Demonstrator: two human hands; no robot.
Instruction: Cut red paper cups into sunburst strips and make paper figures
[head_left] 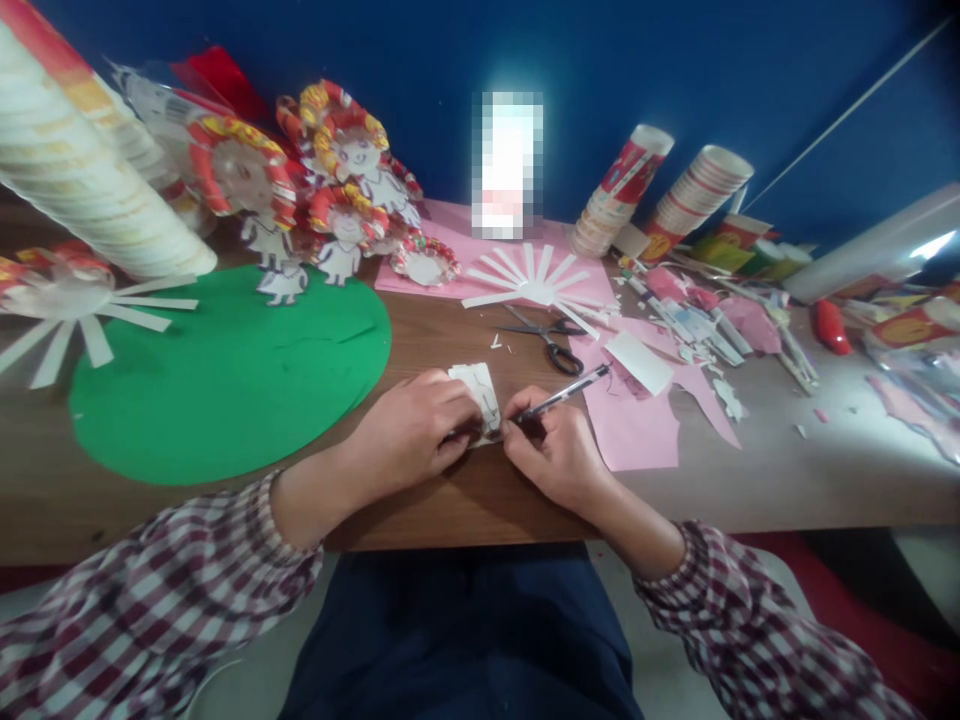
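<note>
My left hand (416, 430) is closed over a small white paper cut-out (477, 392) and pins it to the brown table (420, 510). My right hand (551, 450) grips a dark pen (564, 394) in a writing hold. The pen's tip rests on the lower right edge of the cut-out, where faint drawn lines show. Both hands sit close together near the table's front edge. Checked sleeves cover both forearms.
A large green paper disc (225, 375) lies at the left. Black scissors (551, 338) and pink paper sheets (637, 425) lie behind and right of the hands. Finished paper-cup figures (337, 190) stand at the back. Cup stacks (701, 185) and scraps crowd the right side.
</note>
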